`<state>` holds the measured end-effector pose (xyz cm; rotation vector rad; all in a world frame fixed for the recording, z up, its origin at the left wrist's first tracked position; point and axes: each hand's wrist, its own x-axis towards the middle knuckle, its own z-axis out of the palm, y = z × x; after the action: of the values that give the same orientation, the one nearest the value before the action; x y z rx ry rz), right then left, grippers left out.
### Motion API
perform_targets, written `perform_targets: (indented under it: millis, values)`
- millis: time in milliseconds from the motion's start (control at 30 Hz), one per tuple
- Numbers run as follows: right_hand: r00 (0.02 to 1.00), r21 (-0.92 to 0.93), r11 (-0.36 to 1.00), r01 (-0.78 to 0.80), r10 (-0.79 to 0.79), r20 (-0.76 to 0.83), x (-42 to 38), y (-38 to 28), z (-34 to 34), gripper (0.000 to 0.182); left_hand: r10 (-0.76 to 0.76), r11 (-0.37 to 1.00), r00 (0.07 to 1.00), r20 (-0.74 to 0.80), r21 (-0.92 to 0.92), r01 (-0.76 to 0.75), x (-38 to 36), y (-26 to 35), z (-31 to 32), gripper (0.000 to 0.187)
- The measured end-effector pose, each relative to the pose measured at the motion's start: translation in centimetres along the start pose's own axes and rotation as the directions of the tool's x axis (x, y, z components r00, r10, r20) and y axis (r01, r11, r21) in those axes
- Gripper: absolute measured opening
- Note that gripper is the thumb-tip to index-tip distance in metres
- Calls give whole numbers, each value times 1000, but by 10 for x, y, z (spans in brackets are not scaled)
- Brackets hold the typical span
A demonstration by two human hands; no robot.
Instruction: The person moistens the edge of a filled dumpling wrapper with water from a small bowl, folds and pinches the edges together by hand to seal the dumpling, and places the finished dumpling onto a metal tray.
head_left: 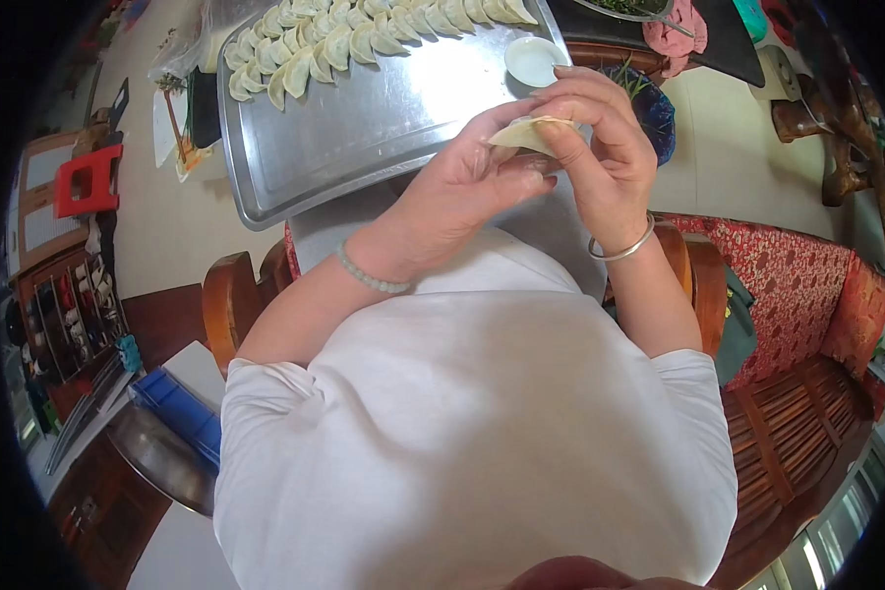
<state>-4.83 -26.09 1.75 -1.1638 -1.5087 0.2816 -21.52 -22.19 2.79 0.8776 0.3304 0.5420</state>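
A folded dumpling [521,135] is held up between both hands, over the near right edge of a metal tray [354,147]. The thumb and fingers of my right hand [605,133] pinch its upper edge. My left hand [467,177] curls around its left side, fingers behind it and thumb lower down; part of that contact is hidden. Rows of shaped dumplings [359,41] cover the far side of the tray. A small white bowl [533,63] sits on the tray just beyond my right fingers.
At the top right are a bowl with green filling [624,8] and a pink cloth [677,37]. Wooden chair arms [230,305] flank my body. A red stool [88,182] stands left, a blue bin [179,413] lower left, and a wooden bench [801,423] right.
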Motion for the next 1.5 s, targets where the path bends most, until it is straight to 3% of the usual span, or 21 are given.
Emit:
perform_targets:
  millis: [167, 300, 533, 833, 1000, 1133, 1267, 1333, 1400, 1500]
  values:
    - [997, 148, 986, -79, 80, 5, 1, -4, 2, 15, -33, 999, 998, -61, -14, 32, 1, 6, -5, 44]
    - [998, 89, 995, -34, 29, 61, 2, -3, 0, 16, -61, 988, 996, -63, 136, 69, -1, 7, -8, 45]
    - [991, -64, 995, 77, -69, 114, 3, -8, -2, 15, -76, 980, 994, -74, 177, 89, -5, 10, -8, 46]
    - [986, -28, 999, 44, -39, 159, 6, -15, -1, 16, -122, 915, 983, -139, 368, 166, -6, 17, -12, 39]
    - [975, -37, 991, 132, -122, 185, 6, -12, 0, 14, -132, 834, 989, -66, 532, 147, -6, 16, -16, 26]
    - [971, -58, 987, 147, -133, 199, 4, -14, 3, 13, -101, 829, 993, -60, 547, 118, -5, 13, -13, 27]
    - [981, 9, 996, 86, -86, 172, 3, -13, 3, 14, -114, 916, 979, -166, 364, 169, -2, 18, -5, 24]
    - [987, 244, 959, -146, 156, -23, 3, -18, 3, 16, -92, 953, 977, -194, 268, 144, -1, 23, -4, 24]
    - [981, 217, 962, -165, 182, -61, 4, -13, -2, 18, -48, 995, 988, -144, 77, 60, 0, 30, -7, 27]
    - [973, 157, 968, -197, 212, -88, 3, -11, -3, 16, 35, 999, 988, -151, 31, -30, 1, 26, -13, 30]
